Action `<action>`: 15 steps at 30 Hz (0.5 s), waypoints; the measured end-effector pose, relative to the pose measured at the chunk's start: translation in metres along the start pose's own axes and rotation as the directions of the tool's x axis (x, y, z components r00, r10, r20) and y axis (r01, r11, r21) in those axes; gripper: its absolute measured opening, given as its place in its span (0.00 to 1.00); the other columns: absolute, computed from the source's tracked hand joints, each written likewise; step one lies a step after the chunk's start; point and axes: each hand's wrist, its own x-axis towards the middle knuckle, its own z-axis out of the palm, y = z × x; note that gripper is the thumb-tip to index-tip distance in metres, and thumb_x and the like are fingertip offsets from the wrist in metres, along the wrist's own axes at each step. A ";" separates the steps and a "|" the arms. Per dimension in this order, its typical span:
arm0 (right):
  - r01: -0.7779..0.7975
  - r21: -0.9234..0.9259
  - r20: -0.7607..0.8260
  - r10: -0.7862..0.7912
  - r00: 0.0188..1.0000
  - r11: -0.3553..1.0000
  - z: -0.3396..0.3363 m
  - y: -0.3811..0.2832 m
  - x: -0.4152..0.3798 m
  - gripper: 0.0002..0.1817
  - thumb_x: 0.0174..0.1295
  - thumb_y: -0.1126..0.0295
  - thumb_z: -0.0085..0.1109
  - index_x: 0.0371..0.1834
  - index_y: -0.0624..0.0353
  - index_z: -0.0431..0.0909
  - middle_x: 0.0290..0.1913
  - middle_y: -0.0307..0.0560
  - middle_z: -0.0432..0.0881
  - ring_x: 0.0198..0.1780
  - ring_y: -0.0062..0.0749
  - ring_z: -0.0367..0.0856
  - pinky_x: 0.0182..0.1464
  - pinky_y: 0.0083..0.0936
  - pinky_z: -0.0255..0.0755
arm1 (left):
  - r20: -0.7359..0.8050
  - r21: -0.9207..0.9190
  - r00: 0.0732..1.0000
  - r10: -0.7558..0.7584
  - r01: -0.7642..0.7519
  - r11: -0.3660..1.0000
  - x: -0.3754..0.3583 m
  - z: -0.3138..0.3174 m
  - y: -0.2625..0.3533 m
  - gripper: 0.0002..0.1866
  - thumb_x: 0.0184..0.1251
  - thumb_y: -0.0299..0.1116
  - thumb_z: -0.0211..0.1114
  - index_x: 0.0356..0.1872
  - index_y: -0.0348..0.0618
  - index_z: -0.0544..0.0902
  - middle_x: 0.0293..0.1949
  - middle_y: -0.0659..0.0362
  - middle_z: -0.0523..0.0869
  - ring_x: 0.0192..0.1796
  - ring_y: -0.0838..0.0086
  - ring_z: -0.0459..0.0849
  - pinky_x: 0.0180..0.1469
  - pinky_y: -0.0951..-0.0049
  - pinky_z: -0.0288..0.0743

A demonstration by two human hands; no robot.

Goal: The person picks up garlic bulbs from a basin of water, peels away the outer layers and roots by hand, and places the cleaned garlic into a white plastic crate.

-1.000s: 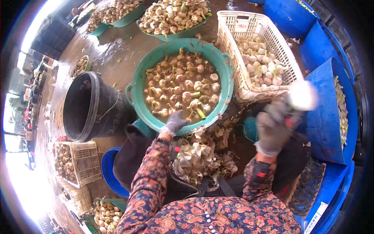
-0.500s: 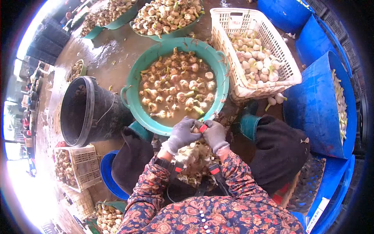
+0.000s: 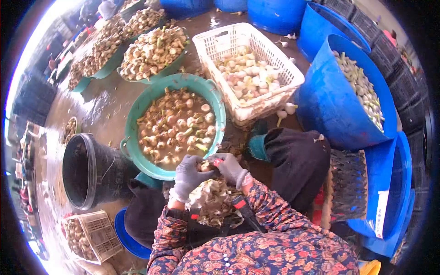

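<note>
Glossy plastic basin, seemingly knit gloves

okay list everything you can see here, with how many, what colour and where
garlic bulb: one, pale, between both hands
red-handled tool: one, in the right hand
peelings: heap, whitish, on the lap
green basin: one, teal, ahead, bulbs soaking in brown water
white crate: one, upper middle, peeled bulbs inside
black bucket: one, left
blue tubs: several, right and top
heaped basins: a few, teal, upper left
small crate: one, pale, lower left
left hand: grey glove
right hand: grey glove
</note>
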 end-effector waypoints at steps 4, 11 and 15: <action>-0.140 -0.165 -0.003 0.141 0.990 0.976 0.002 -0.056 -0.023 0.15 0.60 0.60 0.60 0.36 0.63 0.80 0.27 0.38 0.79 0.30 0.16 0.74 0.32 0.18 0.69 | 0.024 0.130 1.000 0.001 -0.004 0.991 0.001 -0.009 0.017 0.25 0.31 0.46 0.79 0.30 0.42 0.80 0.32 0.55 0.78 0.35 0.61 0.80 0.39 0.65 0.75; -0.265 0.362 0.064 0.260 0.963 0.893 0.005 -0.026 -0.014 0.10 0.60 0.63 0.59 0.35 0.59 0.79 0.27 0.37 0.79 0.25 0.20 0.75 0.24 0.19 0.70 | 0.106 -0.242 0.992 0.065 -0.037 0.970 -0.016 -0.010 -0.009 0.31 0.44 0.35 0.76 0.51 0.35 0.75 0.38 0.58 0.85 0.35 0.80 0.80 0.36 0.79 0.77; -0.150 0.379 -0.042 0.178 0.983 0.913 -0.002 0.025 0.014 0.11 0.62 0.65 0.53 0.39 0.61 0.77 0.28 0.43 0.80 0.31 0.31 0.78 0.34 0.28 0.75 | 0.257 0.180 0.966 -0.017 -0.031 0.983 0.010 -0.036 -0.027 0.38 0.46 0.53 0.70 0.57 0.40 0.72 0.44 0.49 0.83 0.47 0.59 0.81 0.49 0.65 0.74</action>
